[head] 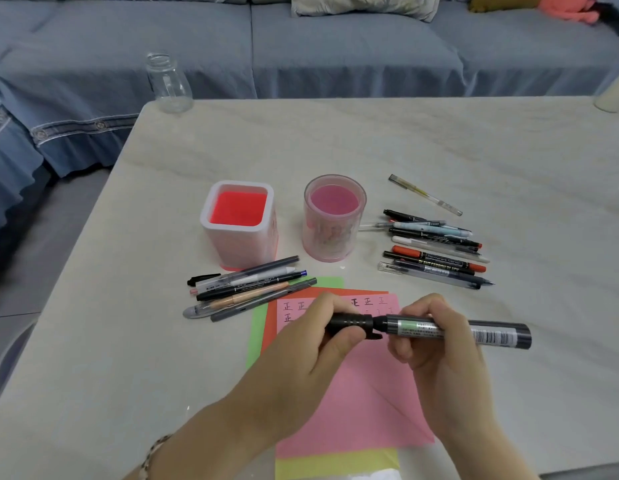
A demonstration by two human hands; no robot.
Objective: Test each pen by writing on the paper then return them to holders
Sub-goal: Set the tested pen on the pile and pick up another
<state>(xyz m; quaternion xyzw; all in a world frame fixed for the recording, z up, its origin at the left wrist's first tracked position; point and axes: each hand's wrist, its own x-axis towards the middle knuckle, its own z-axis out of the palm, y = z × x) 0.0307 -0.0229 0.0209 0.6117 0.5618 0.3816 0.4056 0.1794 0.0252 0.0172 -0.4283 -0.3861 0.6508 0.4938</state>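
A thick black marker [488,332] lies level above the pink paper [363,403]. My right hand [439,348] grips its barrel. My left hand [311,341] holds the black cap [349,323], which meets the marker's tip end. Written marks run along the top of the pink sheet. A square white holder [240,226] with a red inside and a round clear pink holder [334,220] stand behind the paper, both without pens. One pile of pens [249,289] lies left of the paper, another pile of pens [436,251] to the right.
Green, orange and yellow sheets [335,462] lie under the pink one. A single clear pen [425,195] lies apart at the right rear. A glass jar [168,83] stands at the table's far left corner. A blue sofa [301,53] runs behind the pale table [474,150].
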